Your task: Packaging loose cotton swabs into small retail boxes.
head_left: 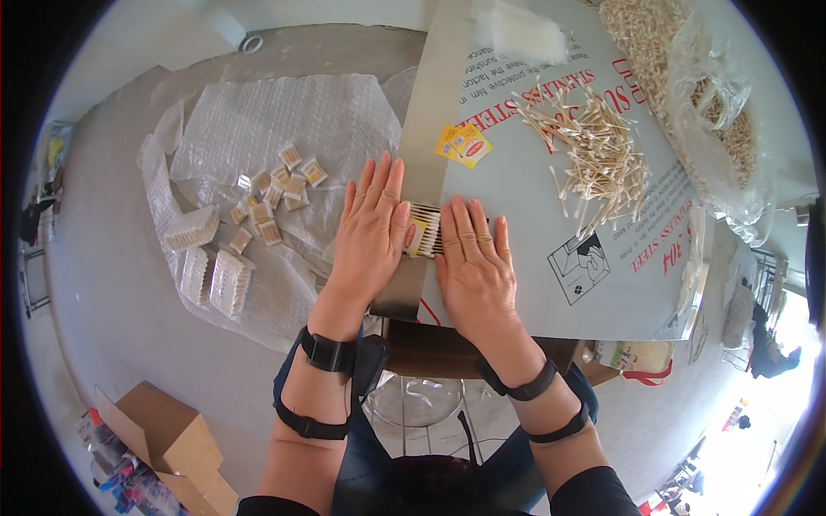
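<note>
A small flat pack of cotton swabs (424, 229) with a yellow label lies near the front edge of the metal-topped table, between my two hands. My left hand (372, 225) rests at the pack's left end, its fingers stretched forward and its thumb side against the pack. At the other end, my right hand (476, 258) lies flat with straight fingers, its index side touching the swab tips. Neither hand is closed round the pack. The parts of the pack under the hands are hidden. Just beyond lie yellow printed cards (465, 145).
Loose cotton swabs (602, 159) are heaped on the table's right, with a clear bag of more swabs (731, 129) behind. On the left, plastic sheeting (284, 112) on the floor carries small finished packs (267, 206) and stacked white packs (231, 284). An open cardboard box (172, 434) stands lower left.
</note>
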`<state>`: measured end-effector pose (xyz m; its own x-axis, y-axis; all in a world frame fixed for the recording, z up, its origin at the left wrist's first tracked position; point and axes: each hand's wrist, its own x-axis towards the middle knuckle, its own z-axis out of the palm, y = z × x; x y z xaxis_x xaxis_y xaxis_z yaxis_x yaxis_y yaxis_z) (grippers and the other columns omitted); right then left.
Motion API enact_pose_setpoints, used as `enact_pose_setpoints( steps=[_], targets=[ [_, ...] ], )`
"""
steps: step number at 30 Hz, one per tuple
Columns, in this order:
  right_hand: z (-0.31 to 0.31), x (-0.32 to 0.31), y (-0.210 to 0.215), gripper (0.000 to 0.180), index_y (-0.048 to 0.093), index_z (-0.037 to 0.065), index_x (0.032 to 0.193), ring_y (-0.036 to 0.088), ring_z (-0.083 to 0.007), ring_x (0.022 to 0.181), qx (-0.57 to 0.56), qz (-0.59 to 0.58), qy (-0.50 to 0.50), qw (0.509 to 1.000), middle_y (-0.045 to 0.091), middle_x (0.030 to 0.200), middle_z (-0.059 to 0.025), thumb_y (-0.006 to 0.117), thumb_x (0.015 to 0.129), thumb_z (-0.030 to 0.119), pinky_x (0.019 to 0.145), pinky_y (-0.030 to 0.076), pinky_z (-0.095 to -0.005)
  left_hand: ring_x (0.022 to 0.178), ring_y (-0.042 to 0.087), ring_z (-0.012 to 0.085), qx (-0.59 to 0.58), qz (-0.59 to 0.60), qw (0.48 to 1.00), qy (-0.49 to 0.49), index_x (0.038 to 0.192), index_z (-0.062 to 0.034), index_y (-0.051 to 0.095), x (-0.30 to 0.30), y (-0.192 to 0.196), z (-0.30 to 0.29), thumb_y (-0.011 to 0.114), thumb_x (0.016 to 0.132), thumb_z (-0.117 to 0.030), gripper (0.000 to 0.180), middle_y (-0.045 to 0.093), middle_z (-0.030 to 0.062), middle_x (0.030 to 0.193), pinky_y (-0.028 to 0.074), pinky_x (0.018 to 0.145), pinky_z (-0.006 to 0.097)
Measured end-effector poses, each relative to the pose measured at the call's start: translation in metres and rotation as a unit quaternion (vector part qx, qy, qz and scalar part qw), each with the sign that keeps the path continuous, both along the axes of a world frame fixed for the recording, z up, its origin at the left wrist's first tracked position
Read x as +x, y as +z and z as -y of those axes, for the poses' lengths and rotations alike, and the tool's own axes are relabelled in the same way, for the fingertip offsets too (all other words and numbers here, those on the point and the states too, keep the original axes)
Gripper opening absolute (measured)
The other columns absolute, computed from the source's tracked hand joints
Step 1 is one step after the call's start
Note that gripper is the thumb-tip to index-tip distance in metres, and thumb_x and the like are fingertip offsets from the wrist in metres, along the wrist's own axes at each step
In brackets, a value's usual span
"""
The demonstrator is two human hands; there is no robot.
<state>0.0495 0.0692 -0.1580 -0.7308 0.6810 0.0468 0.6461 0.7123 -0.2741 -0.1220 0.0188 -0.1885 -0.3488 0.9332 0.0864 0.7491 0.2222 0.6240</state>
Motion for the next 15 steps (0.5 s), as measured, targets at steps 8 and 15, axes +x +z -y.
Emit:
enact_pose_setpoints(
  steps=[8,15],
  targets=[
    [0.0022,-0.0037,0.0004,0.062,0.046,0.003,0.151,0.038,-0.0261,0.149,0.009,-0.005,-0.013,1.0,0.044,0.158,-0.0111,0.064,0.093,0.018,0.123,0.026,-0.0504,0.151,0.031,0.0372,0.012,0.01,1.0,0.016,0.157,-0.0065,0.035,0.0034,-0.001,-0.0022,0.045,0.108,-0.035,0.058,0.037,0.0189,0.161,0.022,0.123,0.051],
    [0.0011,-0.0029,0.001,0.06,0.043,-0.001,0.151,0.038,-0.0324,0.148,-0.026,-0.065,-0.022,0.997,0.043,0.156,-0.0177,0.06,0.094,0.012,0.123,0.026,-0.0512,0.15,0.031,0.0378,0.0,-0.051,0.998,0.032,0.157,-0.0066,0.035,0.0067,0.0019,-0.0013,0.059,0.1,-0.04,0.07,0.035,0.0201,0.162,0.023,0.123,0.05]
  ],
)
